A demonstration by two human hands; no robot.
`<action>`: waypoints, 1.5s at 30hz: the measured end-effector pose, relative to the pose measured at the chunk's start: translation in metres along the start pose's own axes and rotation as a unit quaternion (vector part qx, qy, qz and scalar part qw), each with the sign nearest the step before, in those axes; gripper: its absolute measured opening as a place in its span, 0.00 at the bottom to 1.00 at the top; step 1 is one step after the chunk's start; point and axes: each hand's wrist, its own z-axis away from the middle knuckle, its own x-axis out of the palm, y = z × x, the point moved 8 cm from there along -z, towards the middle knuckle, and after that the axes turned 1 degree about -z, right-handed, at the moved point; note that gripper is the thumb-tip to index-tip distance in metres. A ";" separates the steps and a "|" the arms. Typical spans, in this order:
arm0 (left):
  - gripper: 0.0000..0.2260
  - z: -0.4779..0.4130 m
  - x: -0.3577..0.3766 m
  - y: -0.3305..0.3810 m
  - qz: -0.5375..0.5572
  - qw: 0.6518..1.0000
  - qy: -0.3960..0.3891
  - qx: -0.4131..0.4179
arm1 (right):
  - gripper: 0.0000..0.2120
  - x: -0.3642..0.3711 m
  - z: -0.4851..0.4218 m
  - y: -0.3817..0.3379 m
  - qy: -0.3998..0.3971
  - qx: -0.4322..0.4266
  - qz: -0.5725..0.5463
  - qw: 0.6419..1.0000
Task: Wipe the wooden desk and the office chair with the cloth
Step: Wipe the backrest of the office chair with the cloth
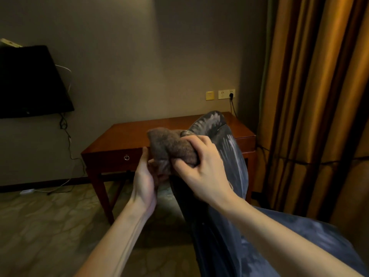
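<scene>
Two bare forearms reach forward from the near edge, and both hands meet on one bunched brown cloth, held in the air in the middle of the scene. The right hand grips the cloth from the right, with its fingers curled into the folds. The left hand clasps the lower bunch from the left, thumb pointing up along the fabric. The cloth is held just in front of the top of the back of one office chair, which is dark, scuffed with pale wear marks, and runs under the right forearm.

One reddish wooden desk stands beyond, against the far wall, with one drawer bearing one ring pull. On the wall above its right end are two plates, one yellow and one white socket holding one black plug. Any markings on them are too small to read.

One dark television hangs at far left, with cables trailing below it to the patterned carpet. Golden-brown curtains fill the right side.
</scene>
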 end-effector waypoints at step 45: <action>0.18 0.036 0.059 0.013 -0.236 0.956 -0.163 -0.064 | 0.16 -0.024 -0.012 0.005 0.001 0.096 -0.051 0.994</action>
